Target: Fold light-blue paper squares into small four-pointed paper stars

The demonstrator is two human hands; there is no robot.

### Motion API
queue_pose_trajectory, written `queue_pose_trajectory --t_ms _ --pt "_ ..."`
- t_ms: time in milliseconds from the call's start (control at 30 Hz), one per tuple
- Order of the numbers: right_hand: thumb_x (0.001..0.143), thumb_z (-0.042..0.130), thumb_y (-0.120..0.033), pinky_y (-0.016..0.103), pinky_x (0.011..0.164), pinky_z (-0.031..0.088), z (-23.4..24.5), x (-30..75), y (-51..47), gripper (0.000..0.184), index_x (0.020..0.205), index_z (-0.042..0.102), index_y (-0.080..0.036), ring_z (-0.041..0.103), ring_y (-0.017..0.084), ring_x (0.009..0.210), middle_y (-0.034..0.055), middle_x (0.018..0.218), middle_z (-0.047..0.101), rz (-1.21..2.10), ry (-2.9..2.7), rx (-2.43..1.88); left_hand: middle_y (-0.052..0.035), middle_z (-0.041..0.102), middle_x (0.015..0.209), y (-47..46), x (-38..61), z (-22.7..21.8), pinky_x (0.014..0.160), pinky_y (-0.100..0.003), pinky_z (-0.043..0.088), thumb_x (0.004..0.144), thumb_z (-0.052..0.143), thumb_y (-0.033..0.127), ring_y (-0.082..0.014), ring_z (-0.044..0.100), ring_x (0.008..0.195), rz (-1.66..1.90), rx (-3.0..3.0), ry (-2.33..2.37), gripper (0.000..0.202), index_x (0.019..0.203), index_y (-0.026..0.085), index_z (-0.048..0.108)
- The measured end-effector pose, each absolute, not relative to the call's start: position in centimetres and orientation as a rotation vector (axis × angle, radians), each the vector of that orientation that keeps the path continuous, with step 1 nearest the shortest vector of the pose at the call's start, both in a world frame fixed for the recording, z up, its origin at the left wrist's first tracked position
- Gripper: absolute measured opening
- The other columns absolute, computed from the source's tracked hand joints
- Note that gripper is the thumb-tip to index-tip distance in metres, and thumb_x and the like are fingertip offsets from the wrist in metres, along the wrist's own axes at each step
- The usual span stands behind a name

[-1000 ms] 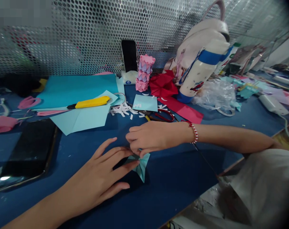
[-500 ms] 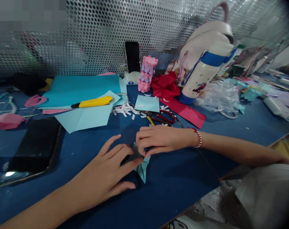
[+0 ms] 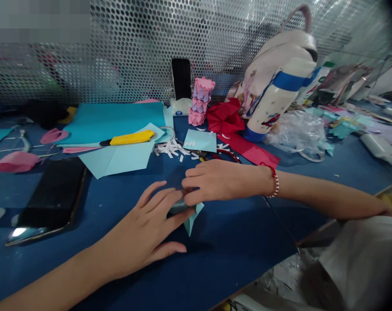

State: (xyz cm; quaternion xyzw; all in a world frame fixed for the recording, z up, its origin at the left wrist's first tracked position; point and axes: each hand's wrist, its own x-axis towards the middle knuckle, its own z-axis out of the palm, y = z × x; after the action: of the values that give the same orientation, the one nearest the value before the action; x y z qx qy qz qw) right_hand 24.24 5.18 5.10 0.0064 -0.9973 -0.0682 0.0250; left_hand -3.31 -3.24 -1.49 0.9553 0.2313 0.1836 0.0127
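Observation:
A small folded piece of light blue paper (image 3: 191, 222) lies on the blue table, partly covered by both hands; one pointed corner sticks out toward me. My left hand (image 3: 140, 235) rests with fingers spread, its index finger touching the paper and its thumb stretched apart on the table side. From the right, my right hand (image 3: 220, 179) reaches over with curled fingers closed on the paper's far part, and a beaded bracelet circles that wrist. Its fingertips are partly hidden.
Behind the hands are a yellow utility knife (image 3: 133, 138) on light blue sheets (image 3: 128, 160), white paper scraps (image 3: 172, 148), and a red paper strip (image 3: 248, 149). A dark phone (image 3: 50, 196) lies left. A bottle (image 3: 276, 99) and a plastic bag (image 3: 295, 131) stand back right.
My right hand has moved slightly away from me, toward the far side of the folded paper. The paper's near point has shifted up and left. My left hand stays nearly in place.

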Motion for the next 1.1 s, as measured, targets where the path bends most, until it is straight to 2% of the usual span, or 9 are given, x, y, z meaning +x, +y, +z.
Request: queue_pose_trajectory --t_ms 67,167,333,400,533,667,900,1100 --pt "0.118 0.046 -0.010 0.037 0.071 0.031 5.6 24.0 5.1 0.024 0.112 0.067 -0.020 0.052 0.023 0.094 0.0057 0.102 0.067 -0.385 -3.061 0.053 -0.0124 0.063 0.153 -3.1 -3.5 -1.3 0.141 -0.056 0.016 0.116 0.046 0.064 -0.0330 0.051 0.153 0.556 2.977 0.711 0.057 0.155 0.025 0.062" --pt "0.117 0.050 -0.011 0.038 0.070 0.030 6.2 23.6 4.7 0.022 0.108 0.068 -0.021 0.054 0.023 0.094 0.0057 0.102 0.069 -0.492 -3.045 0.101 -0.0110 0.065 0.156 -2.9 -3.8 -1.2 0.142 -0.053 0.011 0.116 0.046 0.065 -0.0315 0.049 0.158 0.523 2.970 0.683 0.059 0.156 0.024 0.061" --pt "0.116 0.053 -0.014 0.038 0.071 0.032 6.4 23.1 3.3 0.026 0.099 0.071 -0.021 0.056 0.022 0.092 0.0060 0.101 0.071 -0.466 -3.068 0.121 -0.0062 0.076 0.144 -2.7 -3.7 -1.4 0.142 -0.049 0.001 0.119 0.039 0.064 -0.0261 0.062 0.147 0.541 2.930 0.654 0.057 0.150 0.022 0.062" --pt "0.115 0.055 -0.012 0.037 0.071 0.033 6.4 23.1 2.9 0.026 0.096 0.070 -0.021 0.057 0.022 0.092 0.0061 0.101 0.071 -0.470 -3.059 0.104 -0.0052 0.078 0.141 -2.6 -3.6 -1.3 0.142 -0.047 -0.002 0.118 0.038 0.065 -0.0254 0.063 0.146 0.553 2.921 0.643 0.058 0.149 0.022 0.063" --pt "0.114 0.056 -0.011 0.037 0.071 0.032 6.5 23.2 2.7 0.027 0.092 0.068 -0.021 0.057 0.022 0.090 0.0048 0.097 0.070 -0.534 -3.024 0.072 -0.0055 0.078 0.137 -2.8 -3.5 -0.9 0.142 -0.045 -0.003 0.118 0.038 0.068 -0.0253 0.062 0.145 0.580 2.923 0.638 0.062 0.151 0.021 0.061" --pt "0.113 0.057 -0.011 0.037 0.071 0.032 6.3 23.4 2.9 0.024 0.095 0.068 -0.021 0.056 0.022 0.089 0.0042 0.097 0.070 -0.543 -3.009 0.083 -0.0060 0.078 0.131 -3.2 -3.4 -1.0 0.142 -0.045 -0.003 0.117 0.037 0.068 -0.0258 0.064 0.141 0.606 2.946 0.625 0.065 0.150 0.018 0.063" --pt "0.113 0.057 -0.011 0.037 0.069 0.032 6.0 24.4 3.3 0.028 0.090 0.066 -0.022 0.055 0.022 0.088 0.0030 0.094 0.069 -0.541 -2.991 0.071 -0.0066 0.077 0.129 -3.5 -3.1 -0.1 0.142 -0.044 -0.006 0.118 0.037 0.065 -0.0258 0.066 0.134 0.570 3.019 0.598 0.064 0.147 0.015 0.066" --pt "0.115 0.053 -0.012 0.036 0.070 0.031 5.6 24.8 3.5 0.030 0.090 0.068 -0.021 0.052 0.020 0.084 0.0017 0.091 0.069 -0.563 -2.911 0.154 -0.0090 0.071 0.122 -3.7 -2.5 0.2 0.140 -0.043 -0.007 0.115 0.039 0.070 -0.0282 0.067 0.126 0.522 3.073 0.647 0.071 0.144 0.013 0.069"
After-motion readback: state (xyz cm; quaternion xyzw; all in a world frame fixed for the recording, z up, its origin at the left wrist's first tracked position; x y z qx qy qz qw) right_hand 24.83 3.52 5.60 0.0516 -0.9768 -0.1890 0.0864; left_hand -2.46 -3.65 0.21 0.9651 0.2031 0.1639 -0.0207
